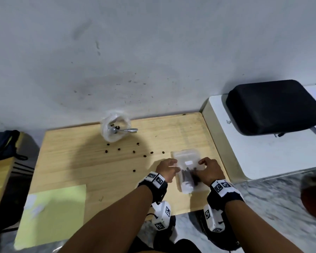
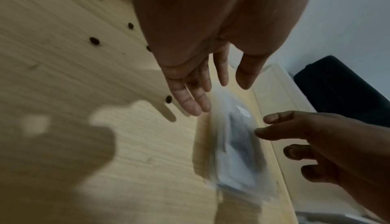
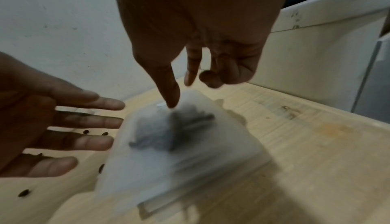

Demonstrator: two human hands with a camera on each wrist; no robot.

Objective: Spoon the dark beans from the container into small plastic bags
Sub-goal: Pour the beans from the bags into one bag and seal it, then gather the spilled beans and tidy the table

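1. Head view: a wooden surface (image 1: 80, 161) stands against a pale wall. At its far edge sits a crumpled clear plastic bag (image 1: 115, 128) holding a few dark beans and the bowl of a metal spoon (image 1: 124, 130), whose handle sticks out to the right. Loose beans (image 1: 133, 152) lie scattered on the wood between that bag and the hands. Near the right edge lies a stack of small clear bags (image 1: 188, 170) with dark contents showing through the plastic. The left hand (image 1: 166, 170) is at the stack's left side and the right hand (image 1: 211, 170) at its right side, both with loosely bent fingers; whether they touch the plastic is hard to tell here. A yellow-green sheet (image 1: 53, 216) lies at the near left corner. To the right, a black case (image 1: 274, 106) rests on a white top.

2. Left wrist view: the left hand (image 2: 200, 61) hangs above the wood with fingers straight and slightly spread, holding nothing. The blurred stack (image 2: 232, 144) lies below and beyond the fingertips. The right hand (image 2: 327, 144) reaches in from the right, fingers relaxed and apart, its tips near the plastic.

3. Right wrist view: the right hand (image 3: 200, 44) points its index finger down onto the top of the blurred stack (image 3: 179, 144); the other fingers are loosely curled and hold nothing. The left hand (image 3: 52, 127) is spread flat beside the stack's left edge, palm facing it, with loose beans behind.
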